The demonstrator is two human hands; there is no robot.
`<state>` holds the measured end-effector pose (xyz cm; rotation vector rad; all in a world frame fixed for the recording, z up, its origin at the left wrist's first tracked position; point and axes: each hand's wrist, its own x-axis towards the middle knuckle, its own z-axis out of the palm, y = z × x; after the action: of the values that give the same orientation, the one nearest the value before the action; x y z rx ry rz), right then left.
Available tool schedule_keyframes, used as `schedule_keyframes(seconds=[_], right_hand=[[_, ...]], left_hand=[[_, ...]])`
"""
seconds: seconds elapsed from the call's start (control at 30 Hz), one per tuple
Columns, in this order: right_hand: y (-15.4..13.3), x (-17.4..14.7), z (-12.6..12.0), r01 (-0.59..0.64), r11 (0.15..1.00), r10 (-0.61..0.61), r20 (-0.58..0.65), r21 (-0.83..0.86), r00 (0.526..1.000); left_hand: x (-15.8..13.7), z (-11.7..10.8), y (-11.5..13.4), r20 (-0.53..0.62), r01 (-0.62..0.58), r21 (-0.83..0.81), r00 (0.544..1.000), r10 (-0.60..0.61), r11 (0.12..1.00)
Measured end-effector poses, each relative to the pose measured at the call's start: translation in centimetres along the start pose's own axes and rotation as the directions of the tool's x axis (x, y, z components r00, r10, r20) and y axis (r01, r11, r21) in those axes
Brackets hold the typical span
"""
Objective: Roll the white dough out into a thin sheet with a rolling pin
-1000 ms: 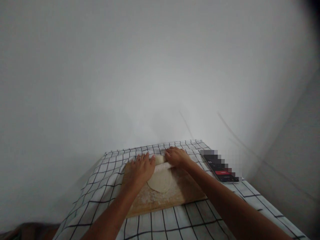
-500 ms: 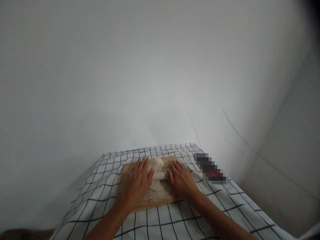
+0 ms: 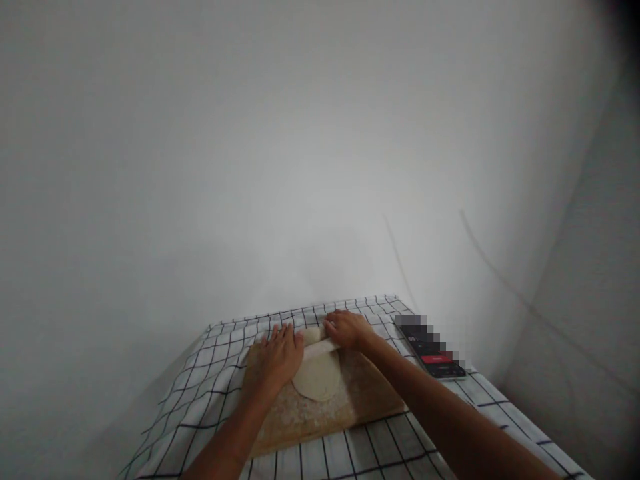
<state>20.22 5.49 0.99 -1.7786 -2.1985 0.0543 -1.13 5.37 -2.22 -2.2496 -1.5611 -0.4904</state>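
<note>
A pale wooden rolling pin (image 3: pixel 319 349) lies across a flat, roughly round sheet of dough (image 3: pixel 319 380), slightly tilted with its right end farther from me. On its left end rests my left hand (image 3: pixel 285 353), palm down, fingers pointing away over the pin. My right hand (image 3: pixel 349 329) is curled over the other end, its fingers bent. Both palms hide the pin's ends. Under the dough is a wooden board (image 3: pixel 295 420) dusted with flour. The dough's far edge shows just beyond the pin.
A white cloth with a black grid (image 3: pixel 200 373) covers the table. To the right, near the table's edge, lies a dark phone (image 3: pixel 440 357) with a red patch on its screen, partly pixelated. A plain wall (image 3: pixel 300 167) rises behind the table.
Both hands and the rolling pin have moved toward the dough's far edge, uncovering more dough on the near side. My right hand has gone farther away and turned inward, tilting the pin.
</note>
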Motion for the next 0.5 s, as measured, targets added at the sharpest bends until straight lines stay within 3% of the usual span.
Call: schedule_keyframes(seconds=[0.27, 0.5], right_hand=[[0.9, -0.5, 1.0, 0.017, 1.000, -0.017, -0.015, 0.012, 1.000], [-0.7, -5.8, 0.5, -0.012, 1.000, 0.010, -0.093, -0.028, 0.996]], left_hand=[[-1.6, -1.4, 2.1, 0.001, 0.065, 0.059, 0.998, -0.066, 0.996], [-3.6, -0.6, 2.1, -0.126, -0.055, -0.081, 0.991, 0.044, 0.995]])
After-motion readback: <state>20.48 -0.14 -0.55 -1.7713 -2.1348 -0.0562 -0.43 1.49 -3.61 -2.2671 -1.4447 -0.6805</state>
